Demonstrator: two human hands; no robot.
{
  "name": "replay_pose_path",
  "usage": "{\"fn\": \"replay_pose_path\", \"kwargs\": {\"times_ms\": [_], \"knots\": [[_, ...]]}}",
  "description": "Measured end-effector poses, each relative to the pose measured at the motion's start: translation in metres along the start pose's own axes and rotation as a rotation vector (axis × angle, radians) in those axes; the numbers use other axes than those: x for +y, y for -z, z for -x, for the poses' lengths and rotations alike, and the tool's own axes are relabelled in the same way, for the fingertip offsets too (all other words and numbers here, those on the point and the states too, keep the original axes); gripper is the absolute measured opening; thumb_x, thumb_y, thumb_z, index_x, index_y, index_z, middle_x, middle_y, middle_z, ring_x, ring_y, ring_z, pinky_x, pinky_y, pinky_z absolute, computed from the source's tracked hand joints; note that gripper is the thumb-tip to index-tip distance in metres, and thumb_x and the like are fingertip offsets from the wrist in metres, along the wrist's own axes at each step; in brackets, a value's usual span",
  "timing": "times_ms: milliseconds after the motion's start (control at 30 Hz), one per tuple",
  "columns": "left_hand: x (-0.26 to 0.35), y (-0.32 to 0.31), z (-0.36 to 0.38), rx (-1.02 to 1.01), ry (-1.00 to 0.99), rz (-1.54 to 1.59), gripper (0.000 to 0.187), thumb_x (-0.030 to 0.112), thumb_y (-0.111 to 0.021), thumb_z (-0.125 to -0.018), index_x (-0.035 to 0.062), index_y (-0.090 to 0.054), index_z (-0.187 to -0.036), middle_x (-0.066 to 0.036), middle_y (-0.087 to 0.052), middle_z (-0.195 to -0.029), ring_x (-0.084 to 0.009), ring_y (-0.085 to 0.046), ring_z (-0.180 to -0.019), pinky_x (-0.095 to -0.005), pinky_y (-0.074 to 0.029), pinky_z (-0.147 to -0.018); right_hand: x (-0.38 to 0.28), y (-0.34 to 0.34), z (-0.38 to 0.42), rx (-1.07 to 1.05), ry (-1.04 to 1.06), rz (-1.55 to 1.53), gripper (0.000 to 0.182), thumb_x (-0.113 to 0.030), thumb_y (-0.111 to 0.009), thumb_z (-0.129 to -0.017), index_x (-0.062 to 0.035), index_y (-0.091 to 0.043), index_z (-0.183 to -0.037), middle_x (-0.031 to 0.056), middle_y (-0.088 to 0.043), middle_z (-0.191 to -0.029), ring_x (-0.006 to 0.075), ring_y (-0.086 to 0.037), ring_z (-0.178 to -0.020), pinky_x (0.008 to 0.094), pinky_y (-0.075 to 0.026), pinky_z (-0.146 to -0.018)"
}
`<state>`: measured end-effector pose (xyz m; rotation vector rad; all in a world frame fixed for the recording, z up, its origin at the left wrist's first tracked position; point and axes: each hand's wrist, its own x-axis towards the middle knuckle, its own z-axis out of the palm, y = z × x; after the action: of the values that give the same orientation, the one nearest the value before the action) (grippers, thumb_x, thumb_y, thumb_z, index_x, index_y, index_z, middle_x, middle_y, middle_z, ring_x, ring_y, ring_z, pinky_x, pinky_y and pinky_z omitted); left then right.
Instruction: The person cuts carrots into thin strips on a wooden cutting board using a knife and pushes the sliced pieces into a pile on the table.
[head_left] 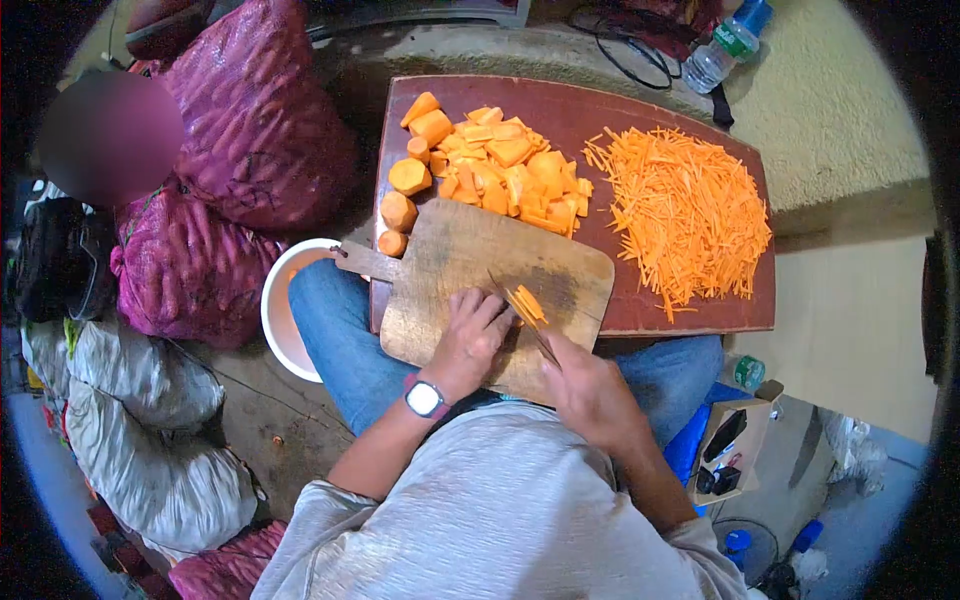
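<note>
On the wooden cutting board, my right hand is closed around a knife, its blade pointing up and left. Cut carrot sticks lie against the blade's right side. My left hand, with a watch on its wrist, rests on the board just left of the blade, fingers curled together; what is under its fingertips is hidden. Beyond the board lie carrot slices and thick carrot pieces. A large heap of carrot shreds sits at the right.
The board rests on a red-brown table. A white tub stands left of my knee. Pink mesh sacks and white sacks fill the left side. Plastic bottle at upper right; open box at lower right.
</note>
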<state>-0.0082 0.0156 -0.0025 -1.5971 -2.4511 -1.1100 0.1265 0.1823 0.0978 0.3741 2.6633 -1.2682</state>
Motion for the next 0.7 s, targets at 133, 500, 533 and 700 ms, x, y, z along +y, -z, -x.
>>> {"fn": "replay_pose_path", "kwargs": {"times_ms": [133,500,533,700], "knots": [[0.001,-0.003,0.001,-0.031,0.011,0.023,0.041,0.006,-0.074,-0.080,-0.0020,-0.073,-0.121,-0.014,-0.064,-0.115,-0.0364,-0.058,-0.114,-0.0501,-0.044,-0.103,-0.001,-0.007,-0.007,-0.017,-0.092,0.029,0.038,-0.014,-0.062,-0.106,-0.0010,-0.054,-0.140,0.0336,-0.070,-0.114,0.0561,-0.068,-0.104,0.0599,-0.056,-0.082],[0.001,-0.005,0.003,0.022,0.012,0.021,0.040,0.007,-0.076,-0.080,-0.0038,-0.073,-0.118,-0.015,-0.065,-0.114,-0.0366,-0.059,-0.113,-0.0499,-0.046,-0.104,-0.001,-0.011,-0.010,0.060,-0.025,-0.010,0.031,-0.013,-0.062,-0.105,-0.0001,-0.059,-0.133,0.0341,-0.070,-0.107,0.0563,-0.068,-0.103,0.0595,-0.055,-0.080],[0.001,-0.007,0.004,0.032,0.010,0.026,0.039,0.007,-0.075,-0.081,-0.0040,-0.073,-0.118,-0.015,-0.064,-0.114,-0.0366,-0.059,-0.113,-0.0501,-0.046,-0.104,-0.005,-0.008,-0.011,0.037,-0.043,-0.002,0.032,-0.013,-0.062,-0.105,0.0004,-0.058,-0.134,0.0344,-0.070,-0.108,0.0560,-0.068,-0.104,0.0592,-0.055,-0.081],[0.000,-0.003,0.004,0.039,0.004,-0.009,0.038,0.008,-0.073,-0.082,-0.0047,-0.073,-0.118,-0.016,-0.064,-0.113,-0.0369,-0.059,-0.113,-0.0510,-0.046,-0.104,-0.002,-0.006,0.005,-0.014,-0.103,0.008,0.034,-0.012,-0.063,-0.105,0.0014,-0.058,-0.135,0.0349,-0.069,-0.110,0.0553,-0.068,-0.106,0.0581,-0.056,-0.083]]}}
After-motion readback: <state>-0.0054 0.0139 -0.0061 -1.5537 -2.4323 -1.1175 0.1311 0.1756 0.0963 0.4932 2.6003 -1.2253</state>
